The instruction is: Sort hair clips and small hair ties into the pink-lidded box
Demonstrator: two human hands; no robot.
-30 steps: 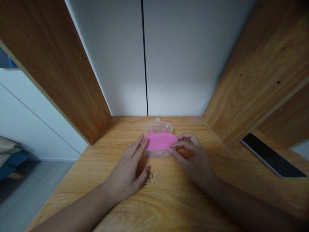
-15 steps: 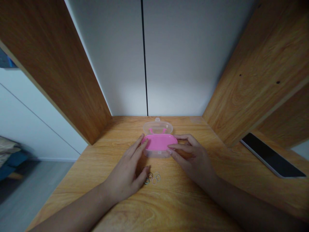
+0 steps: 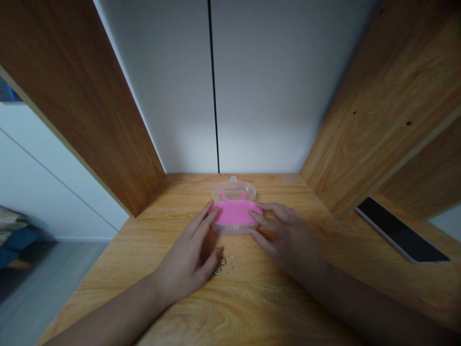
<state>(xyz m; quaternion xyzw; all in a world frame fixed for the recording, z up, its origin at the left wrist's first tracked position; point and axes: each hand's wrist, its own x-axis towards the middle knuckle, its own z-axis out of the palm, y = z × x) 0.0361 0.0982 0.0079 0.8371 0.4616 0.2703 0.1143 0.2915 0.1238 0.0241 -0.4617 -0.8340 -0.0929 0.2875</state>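
A small clear plastic case [image 3: 233,191] lies on the wooden tabletop, with a pink oval panel [image 3: 234,212] across its near half and small pink tabs showing through its far half. My right hand [image 3: 288,235] holds the case's right end, with fingers over the pink panel and thumb along the near edge. My left hand [image 3: 183,259] has its spread fingertips against the left end. Several thin, pale rubber bands [image 3: 226,265] lie in a loose cluster on the table, just beside my left hand's little finger.
The wooden tabletop [image 3: 273,307] is walled by wood panels at left and right, with a white back panel and black seam behind. A black tablet or phone [image 3: 401,230] lies on a wooden ledge at the right. A grey floor shows at lower left.
My right hand has slid left and settled further onto the case. The view has shifted slightly, and the case and rubber bands have not visibly moved on the table.
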